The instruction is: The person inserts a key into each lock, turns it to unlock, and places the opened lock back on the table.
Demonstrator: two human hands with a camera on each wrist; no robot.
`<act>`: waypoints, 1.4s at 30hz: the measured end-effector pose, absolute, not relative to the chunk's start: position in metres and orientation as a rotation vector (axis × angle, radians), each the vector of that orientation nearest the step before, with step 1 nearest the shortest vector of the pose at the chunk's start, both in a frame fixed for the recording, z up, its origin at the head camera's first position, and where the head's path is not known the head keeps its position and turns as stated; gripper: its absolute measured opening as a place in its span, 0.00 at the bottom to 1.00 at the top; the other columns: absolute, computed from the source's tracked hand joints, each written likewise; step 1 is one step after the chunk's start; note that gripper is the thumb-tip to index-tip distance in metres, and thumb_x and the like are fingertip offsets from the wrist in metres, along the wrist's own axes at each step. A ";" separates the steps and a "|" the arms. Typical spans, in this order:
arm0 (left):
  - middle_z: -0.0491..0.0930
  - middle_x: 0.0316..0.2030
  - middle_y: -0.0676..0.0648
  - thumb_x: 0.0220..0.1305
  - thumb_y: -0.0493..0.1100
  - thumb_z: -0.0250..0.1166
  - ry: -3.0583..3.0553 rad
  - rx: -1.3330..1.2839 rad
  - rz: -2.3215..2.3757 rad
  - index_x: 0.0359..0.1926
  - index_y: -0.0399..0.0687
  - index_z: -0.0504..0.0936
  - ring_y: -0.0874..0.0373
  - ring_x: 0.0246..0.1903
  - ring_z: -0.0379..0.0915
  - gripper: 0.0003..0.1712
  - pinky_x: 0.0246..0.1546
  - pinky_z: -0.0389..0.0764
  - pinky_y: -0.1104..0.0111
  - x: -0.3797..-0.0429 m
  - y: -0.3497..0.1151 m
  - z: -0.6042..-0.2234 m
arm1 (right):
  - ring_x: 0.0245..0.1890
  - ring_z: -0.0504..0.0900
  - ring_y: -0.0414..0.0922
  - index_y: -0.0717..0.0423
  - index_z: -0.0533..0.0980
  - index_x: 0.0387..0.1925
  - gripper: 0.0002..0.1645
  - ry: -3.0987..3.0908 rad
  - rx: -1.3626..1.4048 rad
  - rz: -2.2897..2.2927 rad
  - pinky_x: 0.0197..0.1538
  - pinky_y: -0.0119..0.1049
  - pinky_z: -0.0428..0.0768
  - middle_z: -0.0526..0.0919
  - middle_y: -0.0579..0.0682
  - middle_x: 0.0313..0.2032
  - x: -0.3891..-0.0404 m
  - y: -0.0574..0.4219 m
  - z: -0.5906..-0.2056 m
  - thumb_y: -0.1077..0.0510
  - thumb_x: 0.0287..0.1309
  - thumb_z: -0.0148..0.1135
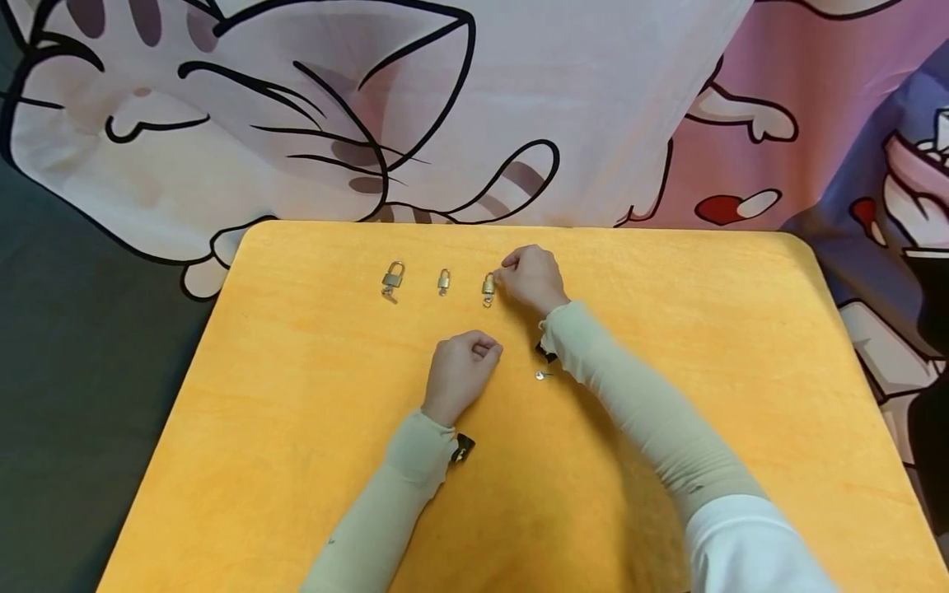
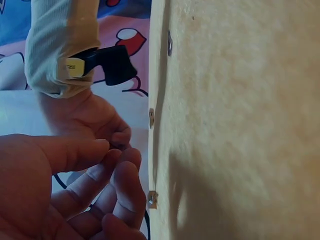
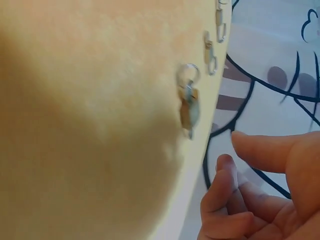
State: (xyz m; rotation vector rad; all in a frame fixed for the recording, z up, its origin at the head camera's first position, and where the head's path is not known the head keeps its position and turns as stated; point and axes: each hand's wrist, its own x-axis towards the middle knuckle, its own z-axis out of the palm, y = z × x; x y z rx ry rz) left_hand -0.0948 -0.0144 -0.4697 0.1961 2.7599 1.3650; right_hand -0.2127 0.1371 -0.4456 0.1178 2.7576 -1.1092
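Observation:
Three small brass padlocks lie in a row near the table's far edge: a larger left padlock (image 1: 394,279), a small middle padlock (image 1: 444,283) and a right padlock (image 1: 488,287). Each has a key at its lower end. My right hand (image 1: 532,278) is just right of the right padlock (image 3: 190,112); its thumb and fingers stand apart around nothing in the right wrist view. Over the table, nearer me, my left hand (image 1: 461,375) has loosely bent fingers, thumb close to the index finger, with no object visible in it. A loose key (image 1: 542,375) lies to its right.
The yellow table (image 1: 296,428) has rounded far corners. Behind it hangs a cloth (image 1: 593,99) with cartoon cats. Dark floor (image 1: 89,371) shows on the left. Each wrist wears a dark device, one by the left sleeve (image 1: 418,449).

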 end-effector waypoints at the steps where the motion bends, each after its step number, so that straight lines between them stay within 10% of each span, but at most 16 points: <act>1: 0.83 0.24 0.56 0.64 0.43 0.70 2.767 0.211 1.351 0.31 0.48 0.88 0.66 0.22 0.76 0.05 0.29 0.79 0.68 -0.095 -0.013 -0.470 | 0.39 0.82 0.48 0.58 0.85 0.45 0.15 2.756 0.104 -1.120 0.44 0.42 0.81 0.87 0.53 0.38 -0.213 0.139 -0.443 0.53 0.62 0.68; 20: 0.88 0.37 0.55 0.61 0.46 0.73 2.827 0.531 0.751 0.41 0.54 0.92 0.61 0.35 0.84 0.08 0.32 0.82 0.69 -0.085 0.029 -0.461 | 0.40 0.82 0.53 0.63 0.81 0.53 0.16 2.741 0.075 -0.930 0.47 0.46 0.80 0.85 0.59 0.42 -0.218 0.193 -0.431 0.58 0.68 0.62; 42: 0.82 0.26 0.58 0.58 0.47 0.76 2.886 0.528 0.601 0.31 0.57 0.92 0.64 0.24 0.77 0.02 0.23 0.76 0.72 -0.081 0.043 -0.468 | 0.44 0.78 0.56 0.64 0.81 0.42 0.18 2.721 0.140 -0.872 0.49 0.48 0.77 0.83 0.60 0.43 -0.217 0.213 -0.451 0.53 0.58 0.71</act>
